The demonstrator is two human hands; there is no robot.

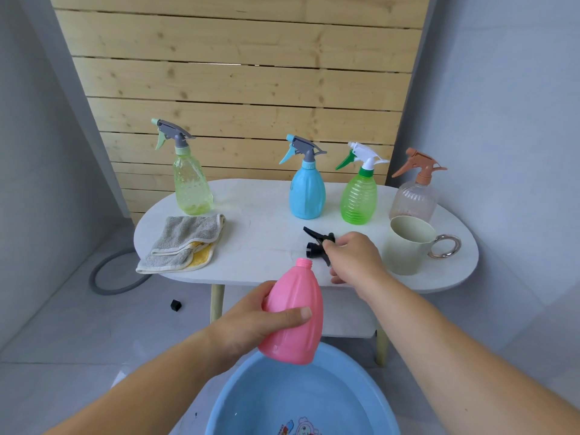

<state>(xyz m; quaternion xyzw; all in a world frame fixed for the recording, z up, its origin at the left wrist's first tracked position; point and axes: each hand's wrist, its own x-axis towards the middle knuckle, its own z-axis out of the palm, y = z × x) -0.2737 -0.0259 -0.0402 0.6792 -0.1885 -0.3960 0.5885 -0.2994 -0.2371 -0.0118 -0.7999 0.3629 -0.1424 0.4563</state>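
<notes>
Curled round the pink bottle, the left hand grips its lower body, thumb across the front and fingers behind; the right hand pinches the black spray head between thumb and fingers, low over the white table; whether it touches the top I cannot tell. The bottle hangs tilted in the air, in front of the table's near edge and above the far rim of the blue basin; its open neck points up toward the spray head, near it but apart. Bare tabletop runs left of the right hand as far as the grey towel; the cream cup stands just beside that hand on its right; the blue bottle and green bottle stand behind it. The pink bottle is opaque and ribbed lengthwise; its threaded neck is uncovered.
</notes>
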